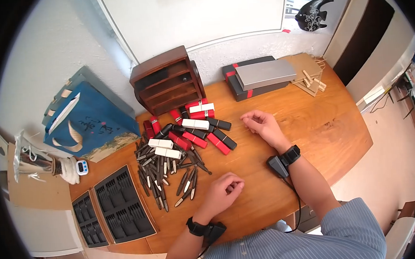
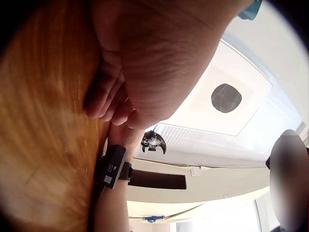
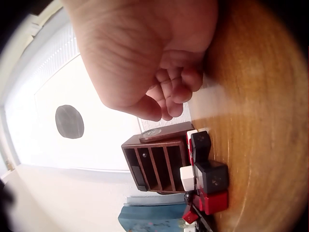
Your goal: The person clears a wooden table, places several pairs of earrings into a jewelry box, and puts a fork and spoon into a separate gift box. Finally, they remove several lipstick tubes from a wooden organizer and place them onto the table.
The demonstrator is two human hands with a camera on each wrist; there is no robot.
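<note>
My left hand (image 1: 221,196) rests on the wooden table near its front edge, fingers loosely curled around nothing. Further right and forward, my right hand (image 1: 265,129) also lies on the tabletop, its fingers relaxed and holding nothing, as the right wrist view shows too. To the left of both hands spreads a pile of slim dark tools (image 1: 160,172) with silvery parts, their kind too small to make out. Red, white and black narrow boxes (image 1: 195,124) lie heaped behind that pile. Nearest the right hand are black boxes (image 1: 224,139) and a red box (image 1: 218,144).
A brown wooden shelf unit (image 1: 169,79) stands at the back. An open case with black moulded inserts (image 1: 122,203) lies front left, below a blue paper bag (image 1: 92,117) and a small timer (image 1: 81,167). At the back right are a silver box (image 1: 266,73) and wooden pieces (image 1: 313,81).
</note>
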